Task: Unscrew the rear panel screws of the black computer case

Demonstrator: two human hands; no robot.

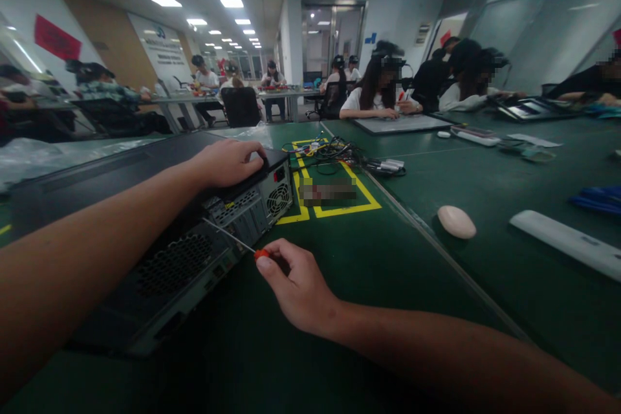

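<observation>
A black desktop computer case (pixel 121 168) lies on its side on the green table, its rear panel facing right toward me. My left hand (pixel 228 163) rests on the case's upper face near the back corner, palm down with fingers lying over it and holding nothing. In my right hand (pixel 297 278) is a screwdriver (pixel 262 255) with a red handle, pinched between thumb and fingers. Its thin metal shaft points up and left, with the tip at the rear panel beside the slots; whether it sits in a screw is too small to tell.
Tangled cables (pixel 334 152) lie beyond the case, near yellow tape (pixel 347 209) marked on the table (pixel 388 284). To the right are a pale computer mouse (pixel 456 221) and a long white bar (pixel 567 239). Across the table, a person (pixel 373 94) works over a flat panel (pixel 400 124).
</observation>
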